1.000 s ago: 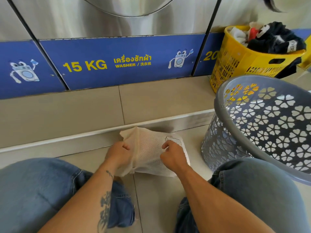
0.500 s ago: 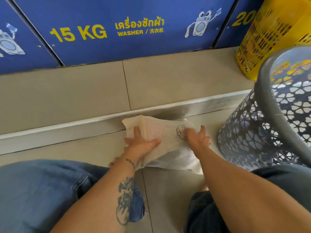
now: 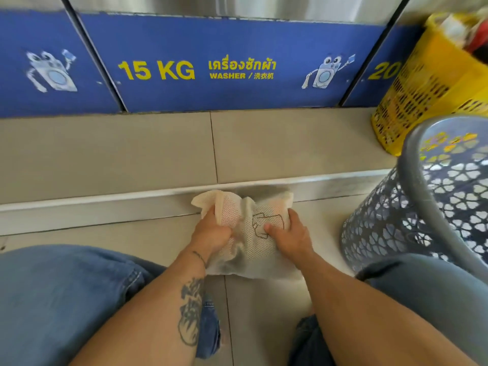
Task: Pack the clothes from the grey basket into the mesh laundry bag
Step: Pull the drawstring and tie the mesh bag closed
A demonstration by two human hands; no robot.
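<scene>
A cream mesh laundry bag (image 3: pixel 250 244) with a small printed drawing lies on the tiled floor against a low step, between my knees. My left hand (image 3: pixel 211 231) grips its left side, with the fabric bunched up above the fingers. My right hand (image 3: pixel 287 236) holds the right side, thumb pressed onto the mesh near the drawing. Something pinkish shows through the mesh. The grey basket (image 3: pixel 422 196) with flower-shaped cut-outs stands tilted at the right; no clothes show in the part of its inside that I see.
A yellow basket (image 3: pixel 422 88) heaped with clothes stands on the raised tiled step (image 3: pixel 158 151) at the back right. Blue washer panels (image 3: pixel 211 64) marked 15 KG close off the back. My denim-covered knees (image 3: pixel 66 299) frame the floor on both sides.
Half a second ago both hands lay flat on the bag; now they grip its sides and the bag is bunched up. The view has tilted upward a little.
</scene>
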